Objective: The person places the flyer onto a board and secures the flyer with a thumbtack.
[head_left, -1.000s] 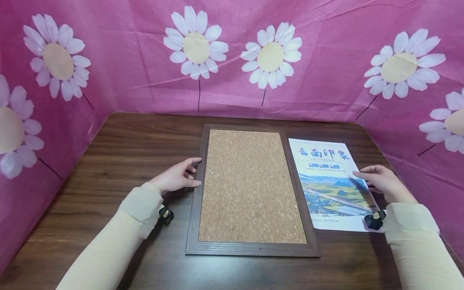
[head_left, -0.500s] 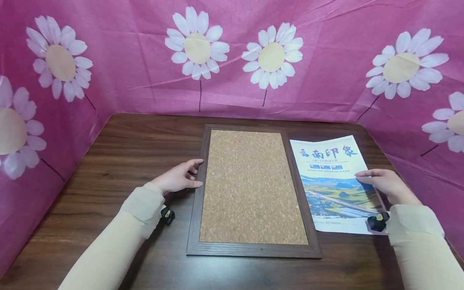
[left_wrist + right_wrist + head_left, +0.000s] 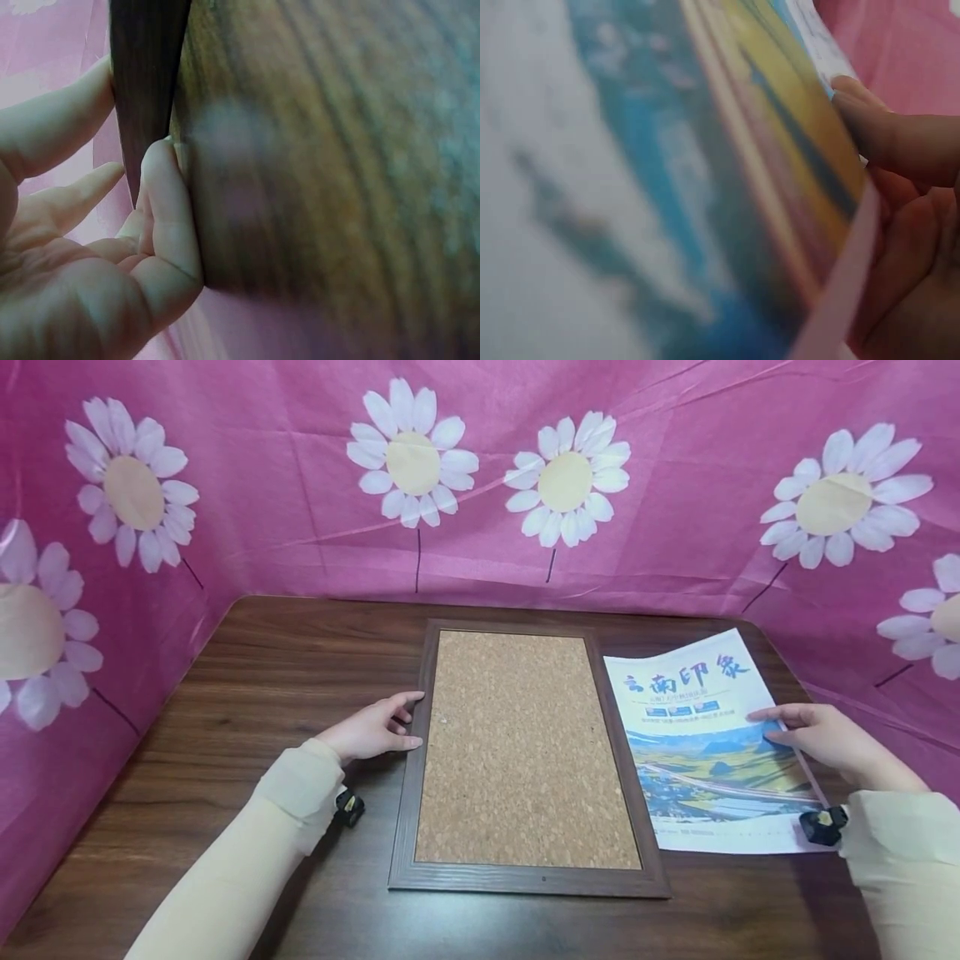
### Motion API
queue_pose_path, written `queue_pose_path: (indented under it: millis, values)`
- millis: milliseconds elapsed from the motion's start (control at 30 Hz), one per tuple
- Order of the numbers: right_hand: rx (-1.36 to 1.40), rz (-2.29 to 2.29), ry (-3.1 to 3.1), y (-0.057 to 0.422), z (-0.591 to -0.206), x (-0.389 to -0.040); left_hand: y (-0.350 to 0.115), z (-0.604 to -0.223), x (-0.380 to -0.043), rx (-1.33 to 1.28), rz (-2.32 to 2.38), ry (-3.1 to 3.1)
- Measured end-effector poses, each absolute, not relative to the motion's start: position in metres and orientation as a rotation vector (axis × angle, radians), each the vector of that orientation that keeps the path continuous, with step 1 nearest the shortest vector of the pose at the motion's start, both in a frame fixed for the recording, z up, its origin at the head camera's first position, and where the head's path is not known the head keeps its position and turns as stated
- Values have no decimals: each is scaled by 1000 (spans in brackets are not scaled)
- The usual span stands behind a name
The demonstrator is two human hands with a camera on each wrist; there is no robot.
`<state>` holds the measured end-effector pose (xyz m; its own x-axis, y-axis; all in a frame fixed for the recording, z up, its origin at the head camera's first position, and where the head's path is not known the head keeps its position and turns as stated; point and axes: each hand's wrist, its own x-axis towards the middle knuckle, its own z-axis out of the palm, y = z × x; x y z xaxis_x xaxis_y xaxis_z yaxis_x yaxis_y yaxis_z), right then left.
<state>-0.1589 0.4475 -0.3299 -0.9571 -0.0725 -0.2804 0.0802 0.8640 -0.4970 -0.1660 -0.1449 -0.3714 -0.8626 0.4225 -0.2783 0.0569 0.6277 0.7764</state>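
A cork board [image 3: 525, 743] in a dark brown wooden frame lies flat in the middle of the table. My left hand [image 3: 375, 727] is at its left side, thumb and fingertips touching the frame's outer edge; the left wrist view shows this frame side [image 3: 146, 82] beside the fingers. To the right of the board is a printed poster [image 3: 682, 793] with a landscape photo and large Chinese characters. My right hand [image 3: 832, 739] pinches its right edge, and that side is lifted off the table. The thumb lies on the printed face in the right wrist view.
A dark wood-grain table [image 3: 300, 643] carries everything. Pink cloth [image 3: 495, 560] with large white daisies hangs along its back and sides. A small black camera is strapped at each wrist.
My right hand has taken hold of the poster's right edge, raised it and shifted slightly right. The poster now bends upward on that side. My left hand and the cork board stay put.
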Motion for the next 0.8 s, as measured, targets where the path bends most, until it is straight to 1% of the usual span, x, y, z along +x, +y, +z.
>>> queue_pose_path:
  millis: [200,433,633,800]
  values:
    - [12,-803,2835,443,-314,-157,-145,-371,-166,379,1117,2420]
    - [16,-742,2943,438,-300,-159,-145,-372,-167,378,1117,2425]
    - [105,-714,2984,438,-295,-159,-145,-372,-165,372,1127,2427]
    - [131,-807,2976,438,-292,-158,-144,-370,-164,368,1126,2437]
